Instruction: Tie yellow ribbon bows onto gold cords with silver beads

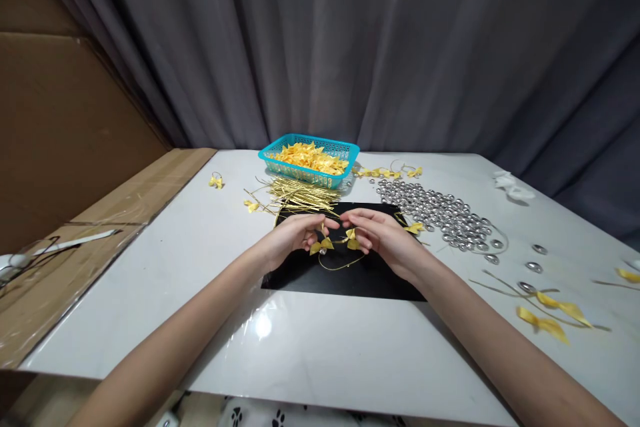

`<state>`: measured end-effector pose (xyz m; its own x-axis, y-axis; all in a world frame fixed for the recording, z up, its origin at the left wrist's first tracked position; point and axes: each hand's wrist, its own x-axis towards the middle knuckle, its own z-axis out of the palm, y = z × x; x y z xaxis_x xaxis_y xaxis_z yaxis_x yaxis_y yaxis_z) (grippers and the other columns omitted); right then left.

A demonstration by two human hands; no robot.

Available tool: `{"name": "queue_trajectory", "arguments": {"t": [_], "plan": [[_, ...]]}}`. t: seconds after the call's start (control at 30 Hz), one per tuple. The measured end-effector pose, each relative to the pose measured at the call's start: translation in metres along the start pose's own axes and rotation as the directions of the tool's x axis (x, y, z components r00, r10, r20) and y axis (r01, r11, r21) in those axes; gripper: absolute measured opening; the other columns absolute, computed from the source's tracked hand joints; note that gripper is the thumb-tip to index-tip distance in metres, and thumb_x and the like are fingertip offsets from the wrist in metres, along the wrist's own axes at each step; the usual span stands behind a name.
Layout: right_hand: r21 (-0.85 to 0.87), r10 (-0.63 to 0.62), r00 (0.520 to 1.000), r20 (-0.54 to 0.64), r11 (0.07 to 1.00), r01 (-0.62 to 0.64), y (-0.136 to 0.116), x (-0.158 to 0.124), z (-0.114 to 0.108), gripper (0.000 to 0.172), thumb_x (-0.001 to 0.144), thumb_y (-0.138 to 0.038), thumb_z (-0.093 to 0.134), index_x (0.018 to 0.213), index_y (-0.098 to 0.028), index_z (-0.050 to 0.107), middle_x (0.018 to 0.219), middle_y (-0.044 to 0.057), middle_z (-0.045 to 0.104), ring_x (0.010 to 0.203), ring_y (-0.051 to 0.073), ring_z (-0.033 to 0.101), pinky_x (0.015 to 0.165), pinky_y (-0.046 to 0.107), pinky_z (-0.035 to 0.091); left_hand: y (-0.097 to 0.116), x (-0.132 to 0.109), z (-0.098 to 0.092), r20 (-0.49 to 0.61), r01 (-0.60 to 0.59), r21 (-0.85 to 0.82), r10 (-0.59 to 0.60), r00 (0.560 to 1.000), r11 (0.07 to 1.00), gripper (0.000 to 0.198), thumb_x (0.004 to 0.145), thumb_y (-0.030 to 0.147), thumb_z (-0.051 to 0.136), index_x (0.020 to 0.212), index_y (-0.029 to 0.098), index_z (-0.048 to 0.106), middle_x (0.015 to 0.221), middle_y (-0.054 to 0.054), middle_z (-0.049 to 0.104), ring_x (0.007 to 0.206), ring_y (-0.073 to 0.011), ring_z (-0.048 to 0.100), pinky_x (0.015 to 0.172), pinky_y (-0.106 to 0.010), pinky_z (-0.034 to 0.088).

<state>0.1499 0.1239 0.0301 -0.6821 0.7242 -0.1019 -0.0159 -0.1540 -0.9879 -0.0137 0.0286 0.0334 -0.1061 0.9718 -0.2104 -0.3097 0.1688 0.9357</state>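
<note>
Above a black mat (pixel 345 280), my left hand (pixel 297 237) and my right hand (pixel 380 235) face each other with their fingertips close together. My left fingers are closed on a thin gold cord (pixel 337 268), which droops in a loop between the hands. Just below those fingers is a yellow ribbon bow (pixel 321 247) with a small shiny piece at its middle. At the fingertips of my right hand is another yellow bow (pixel 353 239), pinched on the same cord. The fingers partly hide the exact grip points.
A blue basket (pixel 263 152) of yellow bows stands at the back, with a bundle of gold cords (pixel 303 195) before it. Silver oval pieces (pixel 435 207) spread to the right. Loose bows (pixel 543 323) lie at the front right; cardboard (pixel 135 193) borders the left.
</note>
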Motion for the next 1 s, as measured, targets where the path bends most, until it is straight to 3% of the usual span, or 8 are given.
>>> {"name": "queue_trajectory", "arguments": {"t": [0.1, 0.17, 0.3, 0.4, 0.6, 0.73, 0.87, 1.0], "plan": [[-0.045, -0.117, 0.95, -0.289, 0.993, 0.108, 0.004, -0.001, 0.001, 0.032, 0.066, -0.034, 0.075, 0.091, -0.02, 0.062, 0.08, -0.001, 0.057, 0.046, 0.003, 0.039, 0.04, 0.018, 0.032, -0.003, 0.003, -0.002, -0.039, -0.037, -0.037, 0.035, 0.999, 0.999, 0.019, 0.079, 0.027, 0.062, 0.08, 0.013, 0.074, 0.072, -0.004, 0.058, 0.048, -0.0058, 0.038, 0.043, -0.018, 0.028], [-0.101, -0.2, 0.913, -0.355, 0.979, 0.176, 0.006, -0.003, 0.005, 0.029, 0.068, -0.036, 0.073, 0.088, -0.021, 0.059, 0.083, -0.001, 0.057, 0.046, 0.002, 0.036, 0.039, 0.018, 0.029, -0.005, 0.002, -0.002, -0.067, -0.061, -0.029, 0.059, 0.996, 0.998, 0.02, 0.081, 0.027, 0.06, 0.082, 0.013, 0.074, 0.07, -0.003, 0.056, 0.048, -0.0057, 0.036, 0.042, -0.018, 0.027], [-0.18, -0.123, 0.991, -0.048, 0.977, 0.112, 0.01, -0.011, 0.021, 0.03, 0.073, -0.044, 0.068, 0.085, -0.018, 0.061, 0.071, -0.001, 0.058, 0.04, 0.003, 0.033, 0.035, 0.02, 0.024, -0.005, -0.003, 0.006, -0.092, -0.089, -0.04, 0.085, 0.992, 0.995, 0.018, 0.08, 0.028, 0.062, 0.079, 0.014, 0.073, 0.059, 0.002, 0.045, 0.045, -0.0054, 0.029, 0.041, -0.019, 0.021], [-0.155, -0.07, 0.983, 0.168, 0.983, 0.096, 0.01, -0.014, 0.03, 0.029, 0.075, -0.045, 0.066, 0.077, -0.016, 0.064, 0.07, 0.001, 0.062, 0.039, 0.003, 0.033, 0.036, 0.02, 0.022, -0.003, -0.007, 0.013, -0.122, -0.145, -0.023, 0.141, 0.982, 0.989, 0.017, 0.078, 0.028, 0.064, 0.075, 0.014, 0.072, 0.053, 0.006, 0.034, 0.042, -0.0049, 0.024, 0.039, -0.021, 0.016], [-0.262, -0.09, 0.979, 0.185, 0.955, 0.137, -0.004, -0.005, 0.003, 0.028, 0.077, -0.042, 0.064, 0.078, -0.015, 0.07, 0.055, -0.001, 0.057, 0.044, 0.004, 0.038, 0.04, 0.019, 0.022, 0.0, -0.007, 0.013, -0.302, -0.272, -0.017, 0.255, 0.919, 0.962, 0.015, 0.078, 0.025, 0.064, 0.073, 0.012, 0.071, 0.049, 0.008, 0.025, 0.041, -0.0048, 0.022, 0.038, -0.017, 0.017], [-0.349, -0.007, 0.98, 0.197, 0.934, 0.077, -0.015, 0.003, -0.023, 0.027, 0.074, -0.04, 0.068, 0.082, -0.014, 0.071, 0.053, -0.001, 0.057, 0.044, 0.005, 0.04, 0.039, 0.02, 0.019, 0.002, -0.001, 0.001, -0.44, -0.305, -0.11, 0.228, 0.868, 0.946, 0.013, 0.079, 0.021, 0.062, 0.07, 0.014, 0.068, 0.054, 0.007, 0.034, 0.04, -0.0027, 0.025, 0.036, -0.014, 0.02], [-0.228, -0.025, 0.983, 0.181, 0.971, 0.067, -0.018, 0.004, -0.031, 0.029, 0.072, -0.035, 0.07, 0.095, -0.018, 0.065, 0.059, -0.002, 0.064, 0.037, 0.002, 0.029, 0.037, 0.019, 0.021, 0.001, 0.005, -0.008, -0.465, -0.304, -0.184, 0.19, 0.865, 0.935, 0.008, 0.076, 0.022, 0.065, 0.072, 0.015, 0.066, 0.06, 0.006, 0.044, 0.04, -0.0007, 0.034, 0.037, -0.012, 0.026], [-0.015, -0.059, 0.965, 0.256, 0.998, 0.065, -0.017, 0.001, -0.028, 0.018, 0.07, -0.033, 0.068, 0.081, -0.018, 0.065, 0.074, 0.003, 0.072, 0.034, 0.001, 0.026, 0.037, 0.019, 0.026, 0.002, 0.007, -0.007, -0.421, -0.264, -0.303, 0.12, 0.899, 0.916, 0.006, 0.079, 0.02, 0.062, 0.079, 0.015, 0.065, 0.07, 0.003, 0.058, 0.047, -0.0024, 0.051, 0.041, -0.012, 0.039]]}}
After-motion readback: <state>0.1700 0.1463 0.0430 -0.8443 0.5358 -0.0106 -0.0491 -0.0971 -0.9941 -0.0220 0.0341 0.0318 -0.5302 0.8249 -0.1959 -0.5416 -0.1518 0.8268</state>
